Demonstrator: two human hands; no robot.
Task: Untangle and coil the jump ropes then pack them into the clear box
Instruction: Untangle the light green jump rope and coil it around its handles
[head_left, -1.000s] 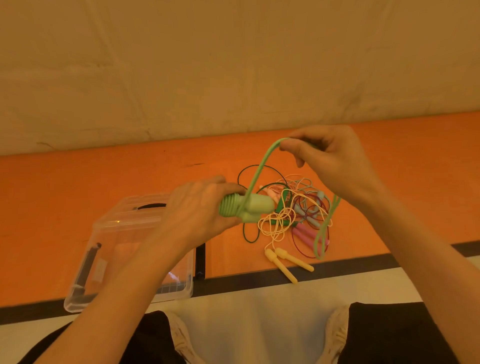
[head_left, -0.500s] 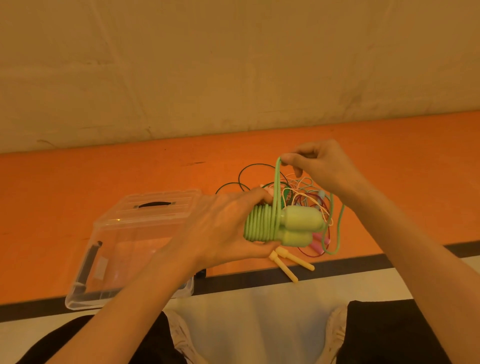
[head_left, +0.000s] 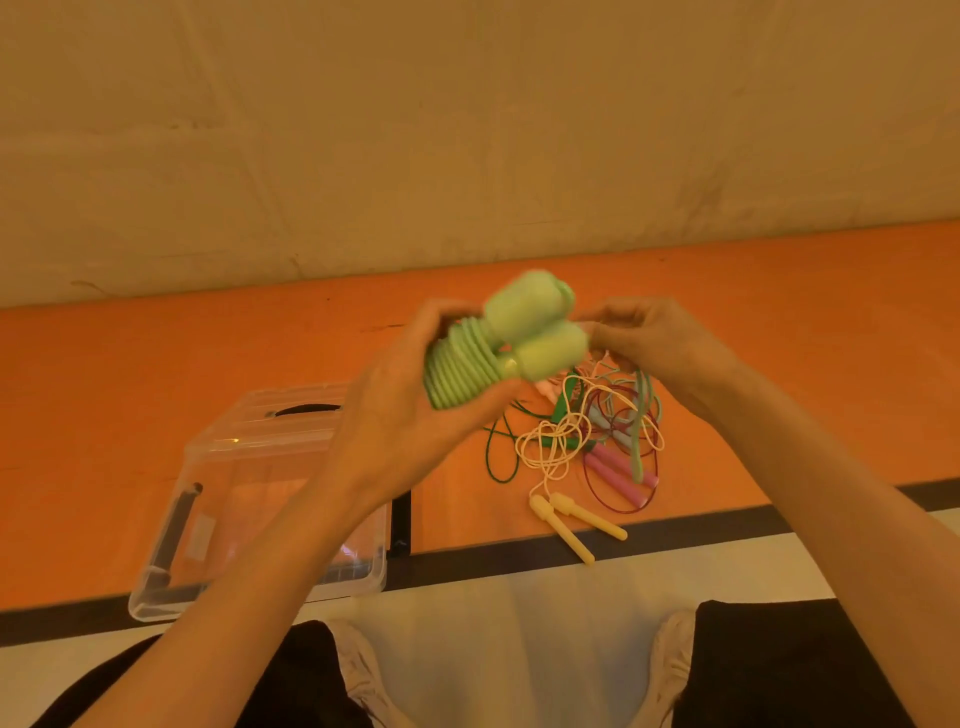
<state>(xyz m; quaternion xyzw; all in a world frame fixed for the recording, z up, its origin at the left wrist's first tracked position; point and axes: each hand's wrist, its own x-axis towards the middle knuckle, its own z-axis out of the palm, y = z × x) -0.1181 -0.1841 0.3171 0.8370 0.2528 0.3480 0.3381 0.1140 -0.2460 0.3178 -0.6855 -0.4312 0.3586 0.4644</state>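
the person sits on the floor w/ both hands raised in front of the wall. the left hand (head_left: 410, 410) is closed around the light green jump rope (head_left: 467, 371): its cord is wound in many tight turns around the two handles, and the thumb and fingers grip this wound part from below and behind. the two thick handle ends (head_left: 524, 322) stick up and to the right, side by side, a bit blurred. the right hand (head_left: 649, 343) is just beside these ends, fingers pinched together near the top handle; it seems to hold the free end of the green cord, but i cannot tell for sure bc the handles hide the fingertips. a loose piece of green cord (head_left: 638, 441) hangs down from under the right hand.

below the hands, on the orange floor (head_left: 104, 415), lies the tangle of other ropes (head_left: 587, 431): a cream rope w/ two yellow handles (head_left: 576, 522) pointing toward the person, pink handles (head_left: 618, 470) w/ a dark red cord, and a dark green cord (head_left: 493, 452) at the left of the pile.

the clear box (head_left: 249, 499) stands on the floor to the left, partly behind the left forearm, apart from the tangle. i see no rope in it. the person's dark trousers (head_left: 779, 670) and light shoes (head_left: 670, 660) are at the bottom.
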